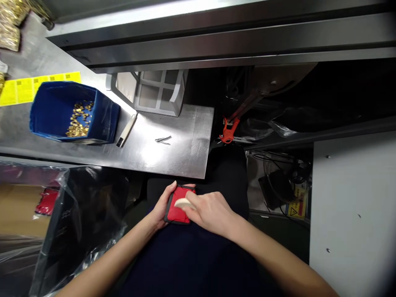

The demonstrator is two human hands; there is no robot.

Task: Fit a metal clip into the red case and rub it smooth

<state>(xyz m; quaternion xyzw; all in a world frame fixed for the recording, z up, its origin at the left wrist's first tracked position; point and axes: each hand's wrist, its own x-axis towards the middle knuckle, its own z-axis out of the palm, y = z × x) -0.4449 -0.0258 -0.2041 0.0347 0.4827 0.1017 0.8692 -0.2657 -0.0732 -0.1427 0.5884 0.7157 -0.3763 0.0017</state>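
Over my lap, my left hand [161,206] is wrapped round the edge of a red and black case [178,213], shaped like a rugged cover for a phone or small tablet. Its red face is turned up. My right hand [213,211] pinches a small cream-coloured, curved piece [183,203] against or just above that face; whether it is a cloth or a pad I cannot tell. The right fingers hide part of the case. On the metal bench [185,152] just beyond lie a slim metal tool like tweezers [163,139] and a white-handled cutter-like tool [126,131].
A blue bin [107,111] with small brass pieces stands on the bench at left, near a grey divided tray [159,93]. Metal beams [216,41] cross above. An orange-handled tool [228,133] hangs beyond the bench corner. A plastic-lined dark crate [89,202] stands at left, a pale panel [349,198] at right.
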